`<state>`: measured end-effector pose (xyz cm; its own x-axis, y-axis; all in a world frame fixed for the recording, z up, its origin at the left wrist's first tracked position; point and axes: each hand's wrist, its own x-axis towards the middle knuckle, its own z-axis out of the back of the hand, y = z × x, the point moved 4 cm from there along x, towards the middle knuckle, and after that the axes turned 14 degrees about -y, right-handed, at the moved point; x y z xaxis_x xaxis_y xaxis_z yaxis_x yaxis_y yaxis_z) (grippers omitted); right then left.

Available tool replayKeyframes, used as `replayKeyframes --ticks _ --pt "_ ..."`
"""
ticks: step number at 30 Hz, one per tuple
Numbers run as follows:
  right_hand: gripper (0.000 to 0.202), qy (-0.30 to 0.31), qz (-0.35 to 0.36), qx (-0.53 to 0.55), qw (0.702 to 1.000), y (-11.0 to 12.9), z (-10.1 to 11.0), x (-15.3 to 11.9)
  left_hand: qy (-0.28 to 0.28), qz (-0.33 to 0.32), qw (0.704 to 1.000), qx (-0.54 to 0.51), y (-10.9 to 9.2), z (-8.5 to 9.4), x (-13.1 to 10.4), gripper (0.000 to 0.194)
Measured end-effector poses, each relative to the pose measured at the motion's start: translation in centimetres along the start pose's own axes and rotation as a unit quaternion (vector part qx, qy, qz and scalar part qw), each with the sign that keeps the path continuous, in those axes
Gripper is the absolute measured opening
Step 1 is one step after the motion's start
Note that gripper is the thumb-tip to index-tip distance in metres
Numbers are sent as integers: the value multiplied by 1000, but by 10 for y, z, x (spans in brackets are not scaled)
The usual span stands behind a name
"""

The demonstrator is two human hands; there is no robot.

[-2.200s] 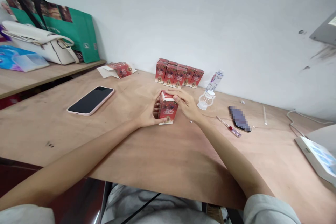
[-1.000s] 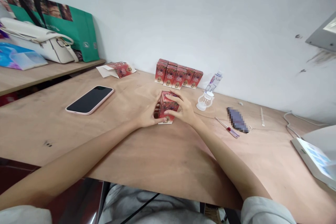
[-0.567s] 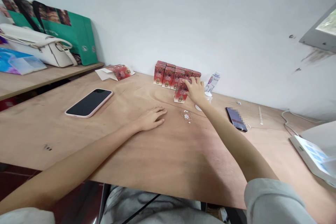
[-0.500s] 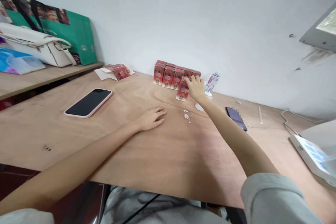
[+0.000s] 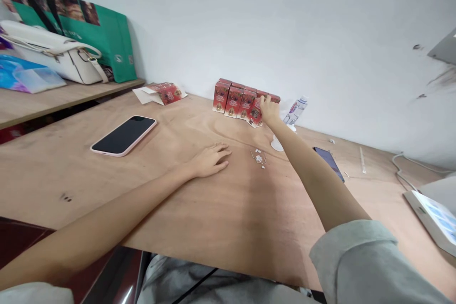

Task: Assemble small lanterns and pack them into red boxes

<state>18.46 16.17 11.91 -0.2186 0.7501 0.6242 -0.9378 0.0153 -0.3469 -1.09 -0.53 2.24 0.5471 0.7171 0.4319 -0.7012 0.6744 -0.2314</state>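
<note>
Right hand at the row of red cartons
Its fingers pinch a tilted carton before the row's right part; the left hand lies on the wooden tabletop, fingers slightly spread.

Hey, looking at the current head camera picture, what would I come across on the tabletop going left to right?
Pink-cased phone, row of red boxes, bottle, dark phone, thin pale strip, white device. The left hand and right hand overlap the boxes' span, so I skipped them.
</note>
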Motion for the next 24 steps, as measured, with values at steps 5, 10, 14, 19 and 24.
replayKeyframes --ticks 5,10,14,19,24 --pt "32 4 1 -7 1000 1 5 -2 -13 -3 1000 -7 1 -1 0 47" --pt "35 14 -25 -3 1000 3 5 -1 -16 -6 1000 -5 -1 0 0 46" --pt "35 26 -25 -7 999 2 5 3 -16 -1 1000 -6 -2 1 -1 46" --pt "35 54 -33 -18 998 -2 8 6 -23 -1 1000 -17 -1 1 -1 45" --pt "31 92 -55 -35 994 -6 8 10 -33 -6 999 -18 0 -3 -1 45"
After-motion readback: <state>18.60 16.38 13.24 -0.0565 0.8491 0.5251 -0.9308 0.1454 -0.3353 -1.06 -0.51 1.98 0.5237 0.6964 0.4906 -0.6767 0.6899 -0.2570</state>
